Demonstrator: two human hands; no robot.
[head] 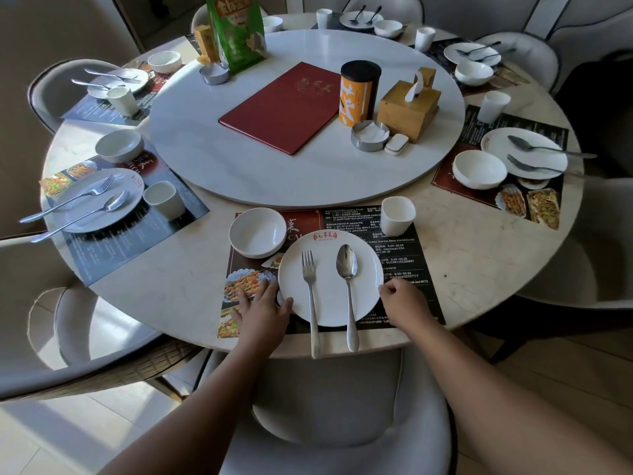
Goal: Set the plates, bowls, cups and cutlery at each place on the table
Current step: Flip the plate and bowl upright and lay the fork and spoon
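Observation:
At the near place a white plate lies on a dark printed placemat. A fork and a spoon rest side by side on the plate, handles toward me and past the table edge. My left hand lies flat on the mat with its thumb against the plate's left rim. My right hand has its fingers curled at the plate's right rim. Behind the plate stand a white bowl on the left and a white cup on the right.
A big white turntable fills the table's middle, carrying a red menu, a can, a tissue box and ashtrays. Other places around the round table hold plates, bowls, cups and cutlery. Grey chairs ring the table.

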